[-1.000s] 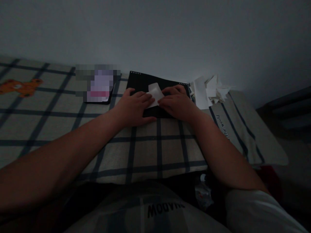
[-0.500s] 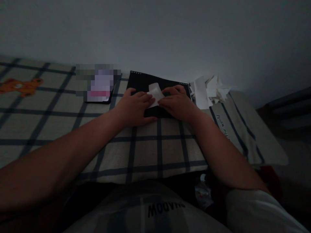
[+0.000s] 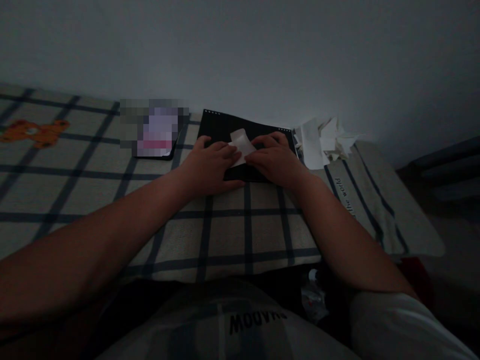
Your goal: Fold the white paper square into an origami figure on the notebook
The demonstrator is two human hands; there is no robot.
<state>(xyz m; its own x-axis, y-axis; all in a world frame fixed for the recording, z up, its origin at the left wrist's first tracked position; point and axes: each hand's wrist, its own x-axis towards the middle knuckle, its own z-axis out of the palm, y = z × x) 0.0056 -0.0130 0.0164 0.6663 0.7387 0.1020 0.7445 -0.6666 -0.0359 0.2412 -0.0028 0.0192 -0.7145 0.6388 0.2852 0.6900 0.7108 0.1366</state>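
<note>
A small white piece of paper [image 3: 241,142] lies on a black spiral notebook [image 3: 221,126] near the wall. My left hand [image 3: 207,167] rests on the notebook, its fingers pressed down on the paper's left side. My right hand [image 3: 274,161] presses the paper's right side with its fingertips. The two hands meet over the paper, whose upper part sticks up between them. The room is dim.
The notebook lies on a beige bedcover with dark blue checks [image 3: 112,200]. A phone with a lit screen [image 3: 156,132] lies to the left. A heap of white paper scraps [image 3: 322,140] sits to the right by the wall. An orange bear print [image 3: 32,133] is far left.
Both hands stay pressed on the paper almost unmoved; the view has shifted slightly.
</note>
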